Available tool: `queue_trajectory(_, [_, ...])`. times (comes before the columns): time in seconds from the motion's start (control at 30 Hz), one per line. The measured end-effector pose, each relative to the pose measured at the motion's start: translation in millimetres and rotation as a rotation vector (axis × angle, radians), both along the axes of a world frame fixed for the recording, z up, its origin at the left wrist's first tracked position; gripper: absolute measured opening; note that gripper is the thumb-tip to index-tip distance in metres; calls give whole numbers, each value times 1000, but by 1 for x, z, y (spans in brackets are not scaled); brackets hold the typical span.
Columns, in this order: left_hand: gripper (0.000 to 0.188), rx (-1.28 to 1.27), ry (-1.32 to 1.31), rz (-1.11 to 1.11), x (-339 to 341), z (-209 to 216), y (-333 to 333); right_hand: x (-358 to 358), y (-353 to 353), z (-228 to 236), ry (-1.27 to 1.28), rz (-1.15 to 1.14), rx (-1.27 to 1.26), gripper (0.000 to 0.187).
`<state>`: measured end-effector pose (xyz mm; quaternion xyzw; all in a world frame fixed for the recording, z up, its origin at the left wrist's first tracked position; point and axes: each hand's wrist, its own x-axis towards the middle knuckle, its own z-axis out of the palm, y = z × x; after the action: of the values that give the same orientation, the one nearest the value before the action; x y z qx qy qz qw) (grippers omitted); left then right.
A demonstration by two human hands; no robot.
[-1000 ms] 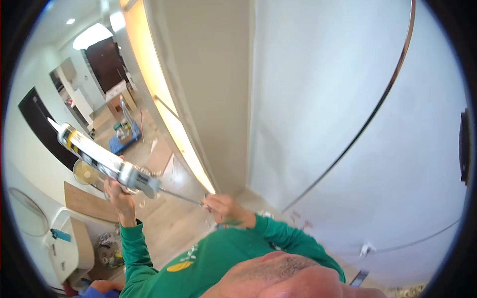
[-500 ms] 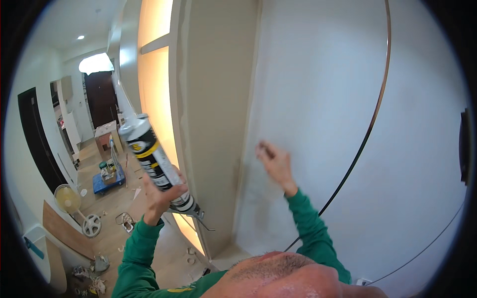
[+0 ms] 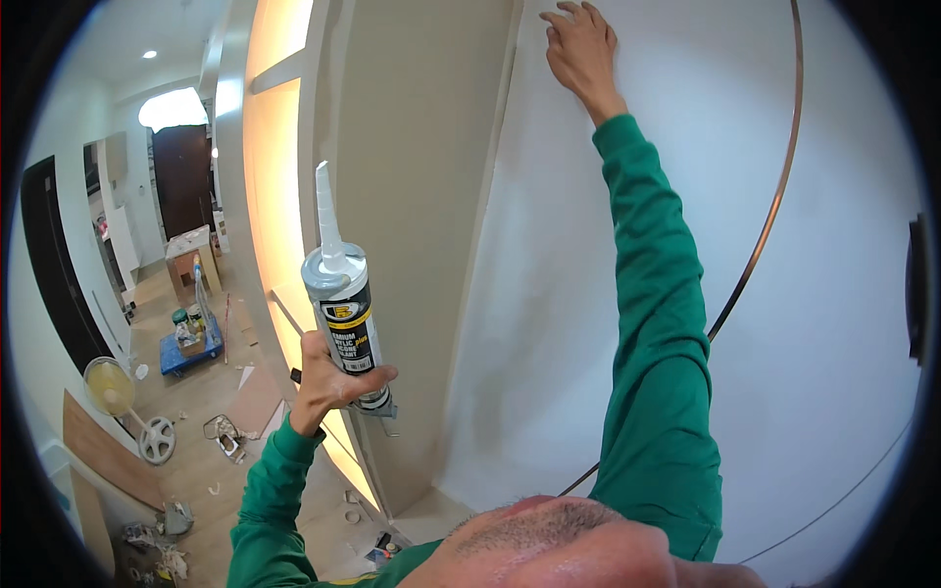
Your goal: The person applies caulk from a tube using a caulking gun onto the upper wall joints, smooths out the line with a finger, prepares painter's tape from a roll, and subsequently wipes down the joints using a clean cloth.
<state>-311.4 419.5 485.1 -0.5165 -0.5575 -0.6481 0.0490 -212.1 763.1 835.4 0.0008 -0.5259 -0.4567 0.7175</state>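
Note:
My left hand point(image 3: 328, 382) is closed around a caulking gun loaded with a sealant cartridge point(image 3: 349, 323). The cartridge is white and black with a yellow band, and its long pale nozzle point(image 3: 329, 220) points upward. Behind it is a tall beige panel point(image 3: 421, 147). Higher up on the right, my right hand point(image 3: 585, 54) reaches to the white wall point(image 3: 578, 255), close to the corner seam where wall and panel meet. Its fingers are bent and apart, with nothing visible in them; whether the fingertips touch the wall I cannot tell.
A lit shelf niche point(image 3: 274, 176) runs along the left of the panel. Across the floor are a blue trolley point(image 3: 186, 358) with cans, a box point(image 3: 191, 260), a fan point(image 3: 110, 387), a wooden board point(image 3: 103, 446) and debris. A copper-coloured strip point(image 3: 774, 216) curves down the wall.
My right hand has risen up the wall along the seam, its fingers now spread. My left hand has brought the caulking gun rightward, in front of the panel, with the nozzle more upright.

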Motion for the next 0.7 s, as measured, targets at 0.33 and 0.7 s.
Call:
queue_trajectory(0.33, [39, 74, -38, -2, 0, -5, 1, -38, 0, 41, -196, -61, -303, 43])
queue_trajectory(0.7, [35, 4, -26, -75, -9, -3, 1, -33, -34, 31, -488, 863, -1078, 55])
